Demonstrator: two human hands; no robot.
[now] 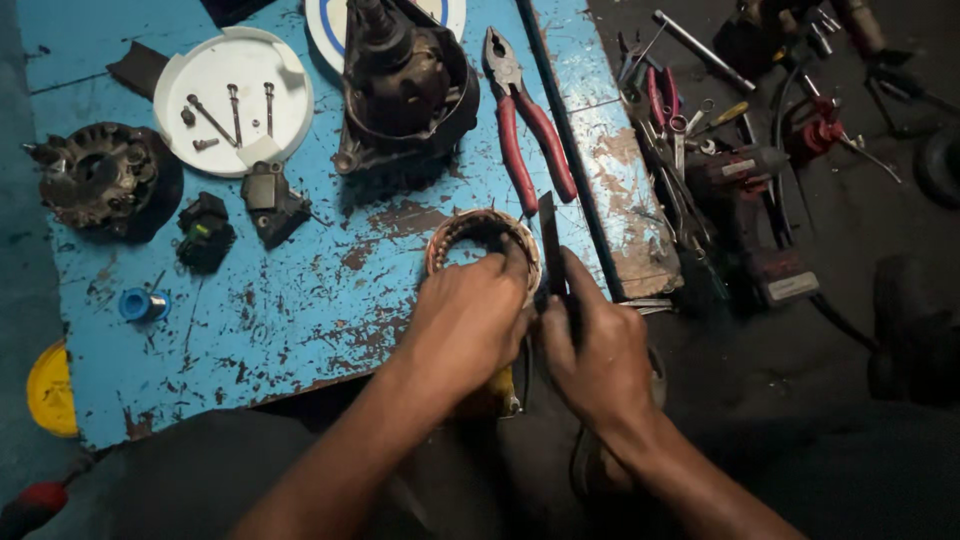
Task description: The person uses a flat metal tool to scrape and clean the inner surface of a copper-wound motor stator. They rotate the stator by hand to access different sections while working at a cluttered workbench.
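Bench: bright blue paint, worn through in brown patches and scratches, worst along the near edge and right plank. Stator ring: copper-orange windings, dark core. Flat blade: dull black-grey. Pliers: red grips, grey steel head. White plastic lid carrying dark rusty-grey bolts. Alternator housing: black, greasy. Rectifier plate: dark grey-brown. Small spool: blue rim, silvery centre. Round disc at left edge: yellow. Floor: near black. Cordless tool: black and dark red, with pale labels.
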